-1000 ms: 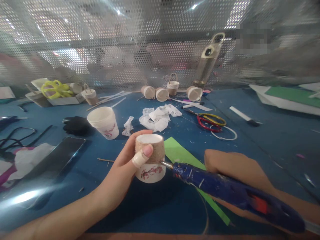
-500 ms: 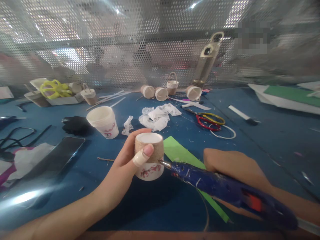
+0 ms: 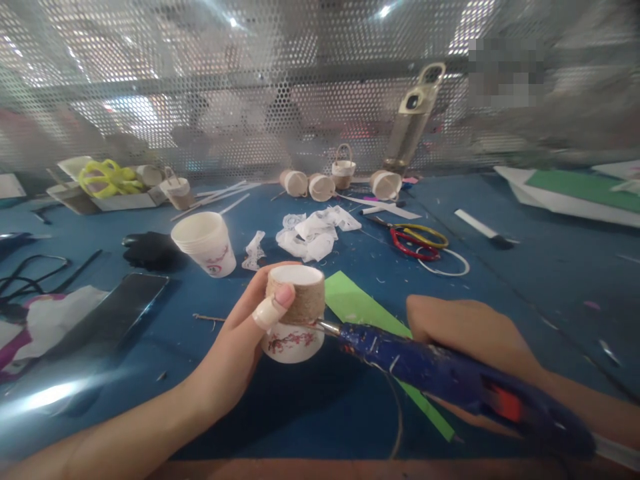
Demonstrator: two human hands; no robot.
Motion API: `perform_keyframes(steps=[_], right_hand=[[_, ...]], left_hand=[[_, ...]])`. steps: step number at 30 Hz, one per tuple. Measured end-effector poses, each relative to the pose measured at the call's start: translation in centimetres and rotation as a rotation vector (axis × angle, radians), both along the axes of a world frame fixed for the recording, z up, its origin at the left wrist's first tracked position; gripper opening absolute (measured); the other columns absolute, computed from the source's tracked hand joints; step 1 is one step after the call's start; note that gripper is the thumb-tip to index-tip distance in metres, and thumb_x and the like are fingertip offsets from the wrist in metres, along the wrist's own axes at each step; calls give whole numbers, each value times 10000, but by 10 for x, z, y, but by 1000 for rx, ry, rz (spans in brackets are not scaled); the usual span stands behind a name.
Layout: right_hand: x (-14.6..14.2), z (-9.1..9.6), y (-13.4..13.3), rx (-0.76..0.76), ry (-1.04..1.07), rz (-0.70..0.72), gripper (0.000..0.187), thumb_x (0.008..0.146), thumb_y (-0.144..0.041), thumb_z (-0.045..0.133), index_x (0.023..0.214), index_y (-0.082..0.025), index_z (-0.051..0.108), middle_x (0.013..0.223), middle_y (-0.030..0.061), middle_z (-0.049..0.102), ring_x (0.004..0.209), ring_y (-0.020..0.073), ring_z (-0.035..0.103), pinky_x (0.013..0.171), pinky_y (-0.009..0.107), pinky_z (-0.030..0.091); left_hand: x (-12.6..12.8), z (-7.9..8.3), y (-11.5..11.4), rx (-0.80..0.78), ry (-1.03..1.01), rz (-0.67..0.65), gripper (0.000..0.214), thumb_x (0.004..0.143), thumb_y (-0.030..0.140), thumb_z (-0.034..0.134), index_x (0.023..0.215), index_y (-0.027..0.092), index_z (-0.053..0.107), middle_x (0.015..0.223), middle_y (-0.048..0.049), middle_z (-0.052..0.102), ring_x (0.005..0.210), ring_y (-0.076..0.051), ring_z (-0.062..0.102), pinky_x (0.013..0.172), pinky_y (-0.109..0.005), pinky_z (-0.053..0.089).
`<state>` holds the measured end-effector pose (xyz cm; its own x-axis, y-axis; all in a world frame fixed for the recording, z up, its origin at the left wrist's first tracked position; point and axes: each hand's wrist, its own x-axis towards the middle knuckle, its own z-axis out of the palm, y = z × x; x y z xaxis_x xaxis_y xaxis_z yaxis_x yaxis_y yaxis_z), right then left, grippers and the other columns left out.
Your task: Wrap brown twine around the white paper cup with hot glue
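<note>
An upside-down paper cup [image 3: 293, 343] with pink blossom print is gripped by my left hand [image 3: 245, 320], whose thumb has a pale bandage on it. Brown twine [image 3: 307, 300] wraps the upper half of the cup, below its white base. My right hand [image 3: 465, 333] is closed round a blue hot glue gun [image 3: 420, 367] with a red switch. Its metal nozzle touches, or nearly touches, the lower edge of the twine. A thin strand of twine [image 3: 399, 413] hangs below the gun. Green paper [image 3: 360, 303] lies behind the gun.
Stacked paper cups [image 3: 204, 245] stand left of my hands, near a dark phone [image 3: 130, 313]. White lace [image 3: 317, 233] lies ahead, with red-and-yellow scissors [image 3: 417, 240] to its right. Several twine-wrapped cups [image 3: 320, 188] and a bottle [image 3: 413, 120] line the perforated screen [image 3: 280, 100].
The cup has turned slightly in my left hand, and the thumb has shifted left across the twine. The glue gun has barely moved. The hanging strand has swung a little left.
</note>
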<state>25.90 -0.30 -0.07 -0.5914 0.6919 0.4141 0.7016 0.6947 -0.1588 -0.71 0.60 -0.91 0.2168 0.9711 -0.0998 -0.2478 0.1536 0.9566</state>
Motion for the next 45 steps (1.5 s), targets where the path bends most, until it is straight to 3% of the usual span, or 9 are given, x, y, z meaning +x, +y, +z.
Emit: perform_keyframes(steps=[12,19,26,38,45], right_hand=[[1,2,3,12,-17,31,274,843,-82,478,744,-257,291,587,-72,366,435,112,288,517,278,277],[-1,-4,0,84,51,8,238,904,-166,437,748,-263,286,596,-64,362,464,137,291,490,300,179],[1,1,2,88,31,35,269,856,-132,503,757,-263,291,595,-86,362,444,100,307,482,266,213],[-5,-5,-1,55,57,2,259,942,-189,433,754,-261,270,610,-66,346,486,126,288,496,303,164],[-2,1,2,27,78,20,282,875,-124,493,736,-265,292,580,-93,331,431,103,276,486,276,259]], left_hand=[[0,1,-1,-35,-45,1,437,938,544,658,1274,269,703,1212,-86,740,1122,-329,658,786,-373,515],[1,2,1,-59,-45,27,458,906,563,691,1251,262,715,1174,-79,751,1104,-318,675,814,-370,536],[2,1,3,-72,-74,17,419,925,542,670,1222,252,728,1077,-77,777,992,-290,714,836,-392,569],[1,0,2,-75,-34,8,453,911,561,695,1273,290,713,1190,-77,752,1116,-313,674,790,-352,532],[3,2,3,-65,-88,5,434,942,545,658,1276,274,719,1183,-78,757,1129,-310,676,901,-397,541]])
